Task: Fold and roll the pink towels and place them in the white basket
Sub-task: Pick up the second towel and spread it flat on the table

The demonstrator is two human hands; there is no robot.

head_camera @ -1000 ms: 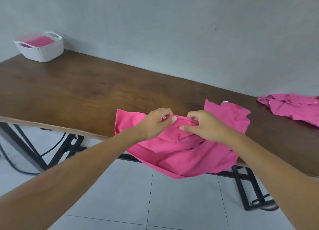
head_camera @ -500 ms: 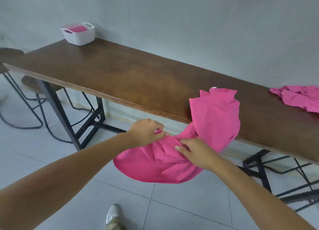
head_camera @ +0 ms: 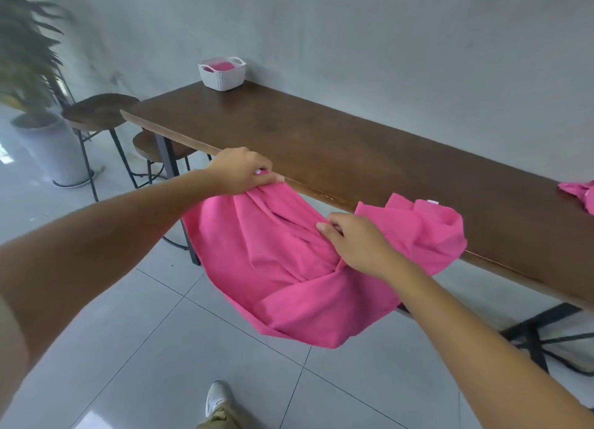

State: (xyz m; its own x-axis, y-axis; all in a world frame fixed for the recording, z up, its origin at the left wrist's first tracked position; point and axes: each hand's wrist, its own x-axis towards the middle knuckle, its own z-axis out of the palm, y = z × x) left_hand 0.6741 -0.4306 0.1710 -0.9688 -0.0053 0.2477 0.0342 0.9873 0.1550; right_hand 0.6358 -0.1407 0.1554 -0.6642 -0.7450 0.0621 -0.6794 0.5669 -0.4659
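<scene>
While the left hand (head_camera: 241, 175) grips a bunched edge of the pink towel (head_camera: 289, 277) and the right hand (head_camera: 357, 246) pinches its middle, it hangs unfolded off the worktop (head_camera: 321, 145). The white basket (head_camera: 222, 80) already holds pink cloth (head_camera: 221, 65); another towel (head_camera: 580, 193) awaits.

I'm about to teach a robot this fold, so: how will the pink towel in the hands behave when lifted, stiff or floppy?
Probably floppy: the towel sags in a deep belly between the left hand and right hand. Likely light: two bunched grips hold up the hanging part. It may slip off the table, as most of it hangs past the edge.
</scene>
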